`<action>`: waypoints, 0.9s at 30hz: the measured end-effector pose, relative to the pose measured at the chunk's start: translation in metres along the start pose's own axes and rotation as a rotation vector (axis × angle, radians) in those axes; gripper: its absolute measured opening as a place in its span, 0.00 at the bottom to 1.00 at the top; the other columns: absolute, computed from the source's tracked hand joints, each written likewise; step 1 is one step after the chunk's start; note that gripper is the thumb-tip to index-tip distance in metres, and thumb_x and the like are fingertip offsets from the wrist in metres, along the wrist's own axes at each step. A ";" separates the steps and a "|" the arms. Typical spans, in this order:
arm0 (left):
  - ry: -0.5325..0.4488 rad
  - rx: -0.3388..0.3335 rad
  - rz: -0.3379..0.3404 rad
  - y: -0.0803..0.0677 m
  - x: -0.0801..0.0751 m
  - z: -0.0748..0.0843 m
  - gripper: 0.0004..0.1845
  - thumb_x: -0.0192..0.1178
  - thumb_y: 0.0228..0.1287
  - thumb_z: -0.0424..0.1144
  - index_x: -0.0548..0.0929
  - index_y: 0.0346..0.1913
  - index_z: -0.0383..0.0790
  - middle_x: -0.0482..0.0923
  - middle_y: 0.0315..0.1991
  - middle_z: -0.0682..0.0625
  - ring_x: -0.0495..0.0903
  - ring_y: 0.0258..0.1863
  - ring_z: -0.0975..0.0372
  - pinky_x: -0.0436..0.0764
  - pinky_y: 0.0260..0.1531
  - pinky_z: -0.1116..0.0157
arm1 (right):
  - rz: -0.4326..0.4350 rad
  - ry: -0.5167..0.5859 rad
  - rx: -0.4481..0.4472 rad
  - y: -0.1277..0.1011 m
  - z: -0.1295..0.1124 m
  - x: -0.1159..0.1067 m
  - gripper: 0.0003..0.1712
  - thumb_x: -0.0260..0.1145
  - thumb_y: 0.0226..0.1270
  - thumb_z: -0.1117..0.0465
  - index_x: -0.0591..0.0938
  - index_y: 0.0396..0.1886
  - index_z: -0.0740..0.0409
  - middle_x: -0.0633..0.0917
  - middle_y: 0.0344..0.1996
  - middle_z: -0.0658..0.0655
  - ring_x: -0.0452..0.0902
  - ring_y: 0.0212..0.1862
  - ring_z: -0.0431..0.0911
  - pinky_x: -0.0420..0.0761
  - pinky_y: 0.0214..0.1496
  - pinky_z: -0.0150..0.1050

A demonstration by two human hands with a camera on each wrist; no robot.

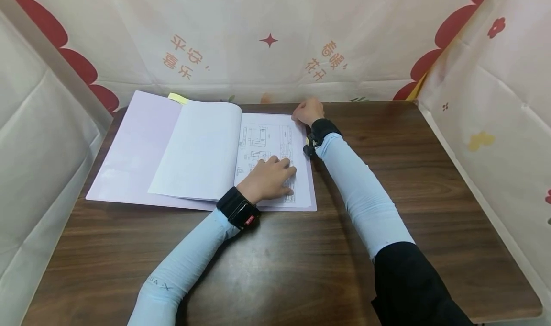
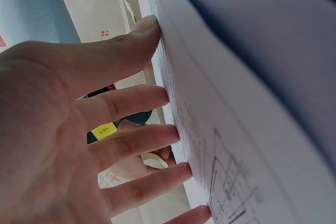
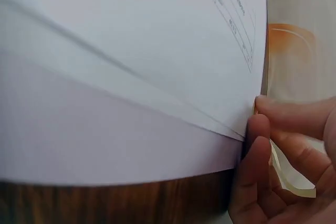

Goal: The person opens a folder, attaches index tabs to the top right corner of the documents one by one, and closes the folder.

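Note:
A folder (image 1: 133, 149) with pale purple covers lies open, its white pages (image 1: 198, 149) turned over to the left. On the right is a page of line drawings (image 1: 258, 137). My left hand (image 1: 269, 178) rests on that page with spread fingers, its fingertips (image 2: 170, 132) touching the paper. At the page's top right corner, my right hand (image 1: 309, 111) has thumb and forefinger pinched together at the paper's edge. A pale yellow sticky strip (image 3: 289, 182) curls out from among its fingers. Part of the strip is hidden by the fingers.
A yellow tab (image 1: 178, 98) sticks out above the turned pages. The folder lies near the back edge of the brown wooden table (image 1: 301, 268). Printed cloth (image 1: 241, 10) hangs behind the table and along both sides.

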State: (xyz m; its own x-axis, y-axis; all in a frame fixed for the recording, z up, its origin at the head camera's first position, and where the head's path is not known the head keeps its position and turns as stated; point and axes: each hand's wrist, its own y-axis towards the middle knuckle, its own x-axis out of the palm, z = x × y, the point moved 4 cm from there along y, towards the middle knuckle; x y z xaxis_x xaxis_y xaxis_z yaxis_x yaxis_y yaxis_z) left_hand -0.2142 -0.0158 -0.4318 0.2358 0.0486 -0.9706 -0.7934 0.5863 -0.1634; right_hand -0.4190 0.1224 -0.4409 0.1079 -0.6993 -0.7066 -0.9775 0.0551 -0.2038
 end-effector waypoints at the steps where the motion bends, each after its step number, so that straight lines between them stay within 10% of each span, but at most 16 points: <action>1: 0.001 0.001 0.000 0.000 0.000 0.000 0.31 0.67 0.66 0.59 0.78 0.68 0.51 0.75 0.68 0.47 0.75 0.64 0.50 0.79 0.58 0.47 | 0.002 -0.007 0.000 0.001 0.001 0.000 0.12 0.71 0.66 0.57 0.90 0.44 0.59 0.85 0.45 0.58 0.77 0.50 0.54 0.78 0.49 0.45; 27: -0.016 -0.026 0.006 0.000 0.003 0.002 0.32 0.71 0.64 0.56 0.79 0.68 0.50 0.76 0.68 0.47 0.76 0.64 0.48 0.80 0.59 0.46 | 0.033 -0.149 -0.045 -0.006 0.023 -0.029 0.18 0.62 0.72 0.60 0.83 0.59 0.55 0.81 0.61 0.61 0.75 0.59 0.58 0.75 0.62 0.55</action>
State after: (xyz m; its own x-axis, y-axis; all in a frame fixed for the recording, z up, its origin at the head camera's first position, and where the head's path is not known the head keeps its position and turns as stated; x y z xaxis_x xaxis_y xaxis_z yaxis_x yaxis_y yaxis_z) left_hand -0.2124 -0.0141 -0.4340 0.2400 0.0650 -0.9686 -0.8089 0.5650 -0.1626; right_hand -0.4120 0.1591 -0.4348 0.0980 -0.5839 -0.8059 -0.9877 0.0422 -0.1507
